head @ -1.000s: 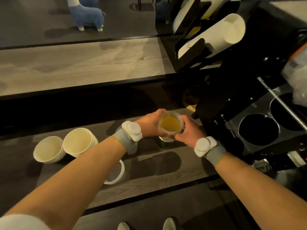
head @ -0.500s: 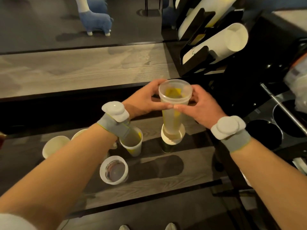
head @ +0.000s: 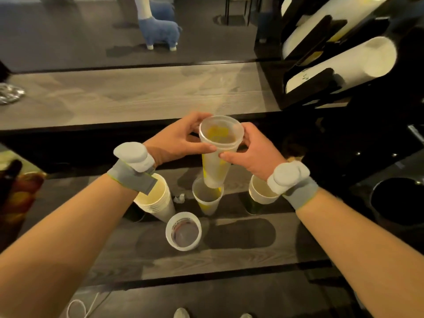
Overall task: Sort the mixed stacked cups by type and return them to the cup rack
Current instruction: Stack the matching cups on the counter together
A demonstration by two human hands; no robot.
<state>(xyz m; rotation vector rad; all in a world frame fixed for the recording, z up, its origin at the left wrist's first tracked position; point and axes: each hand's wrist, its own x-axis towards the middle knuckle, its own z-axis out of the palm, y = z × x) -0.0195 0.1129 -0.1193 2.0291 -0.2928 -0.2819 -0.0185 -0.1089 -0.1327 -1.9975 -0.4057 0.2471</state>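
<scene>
While gripped, clear cup (head: 218, 154) — yellow-printed, tilted.

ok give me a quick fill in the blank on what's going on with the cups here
1. The clear plastic cup stack is held by ____ hands.
2. The white paper cup stack on the counter stands under the ____ wrist.
3. The plush llama on the floor has a ____ body.
4. White cup stacks lie in the black cup rack at the upper ____.

Missing words: both; left; blue; right
</scene>
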